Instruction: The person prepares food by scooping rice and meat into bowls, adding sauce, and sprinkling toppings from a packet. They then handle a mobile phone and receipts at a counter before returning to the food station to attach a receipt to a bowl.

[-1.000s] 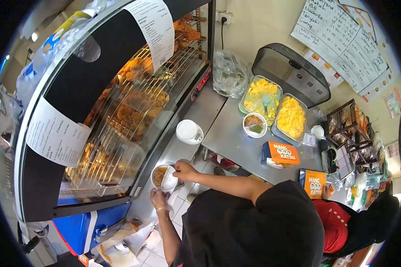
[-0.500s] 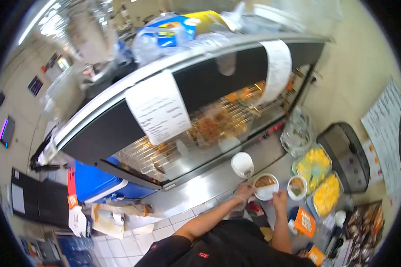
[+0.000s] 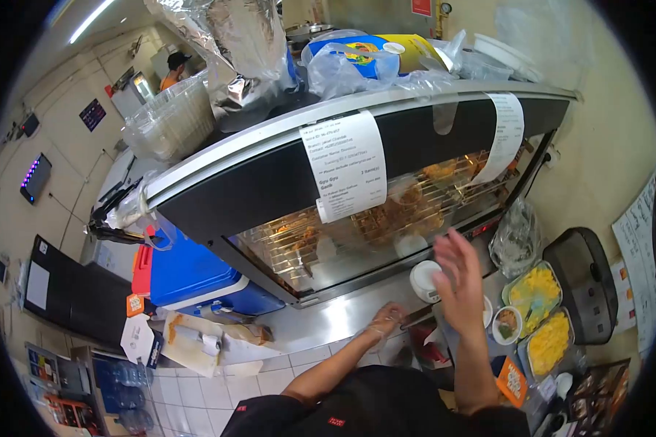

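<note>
My right hand (image 3: 459,284) is raised in front of the warming cabinet, fingers spread, with nothing in it. Behind its wrist a white bowl (image 3: 487,312) is mostly hidden. A second white bowl (image 3: 506,325) stands just to the right, with brown and green food inside. My left hand (image 3: 386,319), in a clear plastic glove, is low at the counter's front edge with its fingers curled together. A dark bar-like thing (image 3: 415,315) lies right at its fingertips; I cannot tell whether the hand grips it. A small white scale (image 3: 425,281) sits behind the hands.
The glass-fronted warming cabinet (image 3: 255,175) spans the back, with paper receipts (image 3: 350,167) hanging from it. Two trays of yellow food (image 3: 547,342) stand at right, near an orange card (image 3: 512,382). A blue cooler (image 3: 197,269) is at left. Another person (image 3: 173,69) stands far off.
My right hand has let go of the white bowl and risen, opening its fingers. My left hand has moved off the bowl's rim to the left. The view has shifted.
</note>
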Tool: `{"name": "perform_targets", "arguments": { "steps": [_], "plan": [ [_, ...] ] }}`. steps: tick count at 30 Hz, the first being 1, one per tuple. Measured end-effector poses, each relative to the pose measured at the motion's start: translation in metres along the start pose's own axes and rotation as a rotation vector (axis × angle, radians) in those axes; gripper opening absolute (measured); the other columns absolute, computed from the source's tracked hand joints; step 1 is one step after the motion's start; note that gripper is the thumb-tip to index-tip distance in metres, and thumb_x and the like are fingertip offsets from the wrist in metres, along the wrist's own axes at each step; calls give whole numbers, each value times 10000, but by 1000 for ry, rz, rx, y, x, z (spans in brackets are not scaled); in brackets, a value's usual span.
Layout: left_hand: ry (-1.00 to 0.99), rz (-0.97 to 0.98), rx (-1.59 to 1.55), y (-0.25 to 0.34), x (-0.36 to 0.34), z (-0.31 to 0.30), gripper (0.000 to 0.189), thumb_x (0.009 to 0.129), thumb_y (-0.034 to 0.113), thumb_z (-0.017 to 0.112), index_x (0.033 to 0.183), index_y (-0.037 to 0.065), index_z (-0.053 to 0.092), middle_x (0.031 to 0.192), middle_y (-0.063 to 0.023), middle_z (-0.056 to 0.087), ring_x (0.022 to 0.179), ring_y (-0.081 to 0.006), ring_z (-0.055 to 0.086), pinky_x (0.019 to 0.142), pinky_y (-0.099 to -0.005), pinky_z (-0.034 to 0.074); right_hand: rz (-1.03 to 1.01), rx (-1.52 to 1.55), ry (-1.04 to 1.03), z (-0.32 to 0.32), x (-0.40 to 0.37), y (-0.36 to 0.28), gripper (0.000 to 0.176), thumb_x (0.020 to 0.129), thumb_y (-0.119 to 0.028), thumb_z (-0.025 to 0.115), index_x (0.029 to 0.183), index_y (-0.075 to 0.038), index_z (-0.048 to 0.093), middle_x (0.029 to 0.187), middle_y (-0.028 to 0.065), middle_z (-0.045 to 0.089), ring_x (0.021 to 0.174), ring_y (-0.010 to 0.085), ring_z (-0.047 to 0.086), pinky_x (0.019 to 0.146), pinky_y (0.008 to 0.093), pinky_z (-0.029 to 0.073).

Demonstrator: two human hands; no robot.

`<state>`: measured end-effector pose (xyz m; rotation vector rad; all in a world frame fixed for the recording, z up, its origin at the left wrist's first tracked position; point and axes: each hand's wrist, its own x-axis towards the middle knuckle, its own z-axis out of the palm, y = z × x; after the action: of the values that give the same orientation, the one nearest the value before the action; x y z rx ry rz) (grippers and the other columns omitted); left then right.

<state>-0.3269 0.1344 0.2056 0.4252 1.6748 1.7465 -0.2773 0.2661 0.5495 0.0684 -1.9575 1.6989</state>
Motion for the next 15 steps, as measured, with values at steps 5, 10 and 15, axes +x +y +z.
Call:
{"name": "perform_targets", "arguments": {
  "steps": [5, 10, 15],
  "plan": [
    [117, -127, -72, 79, -86, -58, 327, 941, 284, 586, 1146, 31, 549, 1002, -72, 633, 888, -161, 614, 820, -313, 487, -346, 34, -5, 84, 70, -36, 810, 783, -76, 715, 1448, -22, 255, 1291, 154, 480, 1252, 236, 455, 1041, 384, 359],
    [196, -131, -227, 66, -131, -106, 314, 942, 264, 595, 1142, 25, 551, 1016, -74, 632, 904, -162, 618, 830, -299, 486, -260, 278, 18, 117, 61, -38, 628, 839, 57, 616, 1385, 6, 309, 1203, 143, 502, 1069, 193, 569, 913, 302, 450],
    [240, -75, -245, 114, -140, -109, 331, 932, 274, 621, 1114, 5, 561, 1009, -61, 615, 933, -143, 582, 884, -292, 468, -136, 282, 255, 122, 9, -32, 515, 872, 74, 572, 1331, 42, 341, 1191, 152, 503, 1023, 211, 613, 783, 272, 557]
  ]
}}
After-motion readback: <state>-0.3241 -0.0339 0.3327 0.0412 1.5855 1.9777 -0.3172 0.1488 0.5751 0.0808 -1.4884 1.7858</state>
